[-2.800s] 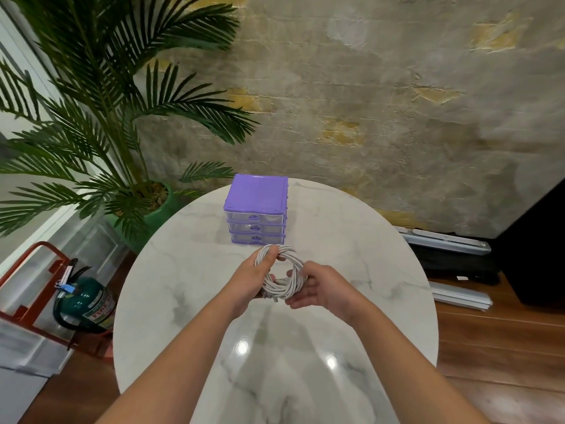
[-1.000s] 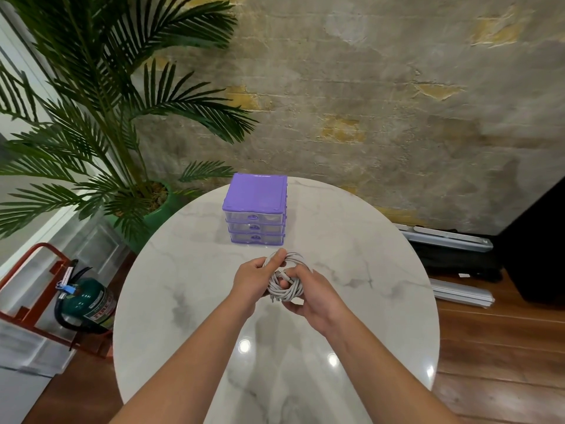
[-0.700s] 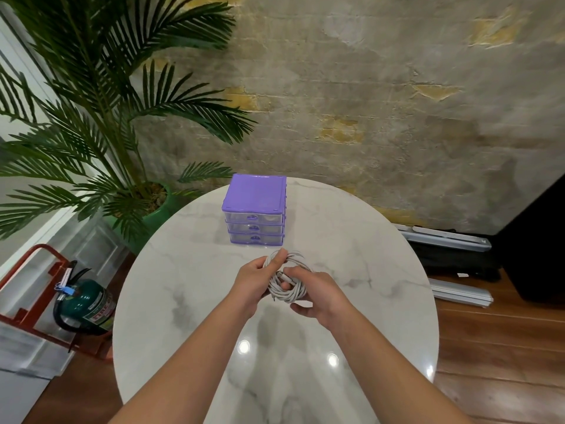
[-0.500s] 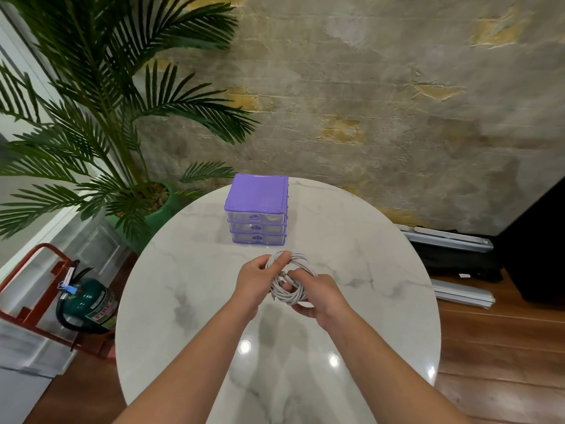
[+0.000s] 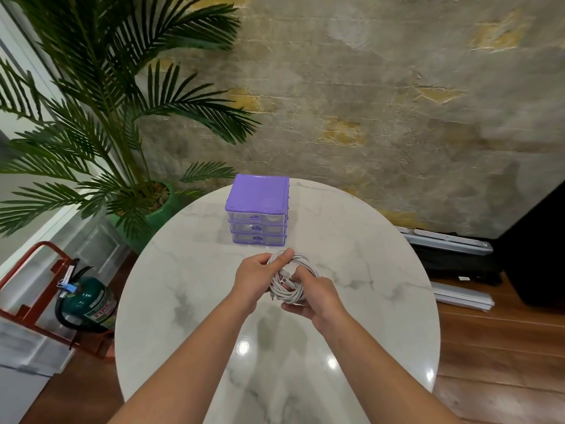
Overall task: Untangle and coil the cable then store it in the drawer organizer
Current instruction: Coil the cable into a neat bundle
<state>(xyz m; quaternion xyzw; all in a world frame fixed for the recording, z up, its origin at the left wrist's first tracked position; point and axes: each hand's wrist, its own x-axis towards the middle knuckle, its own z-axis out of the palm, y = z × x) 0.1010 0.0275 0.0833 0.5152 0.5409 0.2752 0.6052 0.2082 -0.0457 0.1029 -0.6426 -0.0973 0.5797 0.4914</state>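
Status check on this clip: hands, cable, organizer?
Left hand and right hand both gripping the coiled cable above the table. Organizer just beyond, all three drawers closed. Nothing between.

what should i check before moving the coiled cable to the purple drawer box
1. Grey-white cable wound into a coil: ok.
2. Left hand grips the coil's left side: ok.
3. Right hand holds the coil from the right and below: ok.
4. Cable's loose end tucked in: cannot tell, a plug shows near the coil's middle.
5. A drawer open in the purple three-drawer plastic organizer: not ok, all three look closed.
6. Round white marble table bare between hands and organizer: ok.
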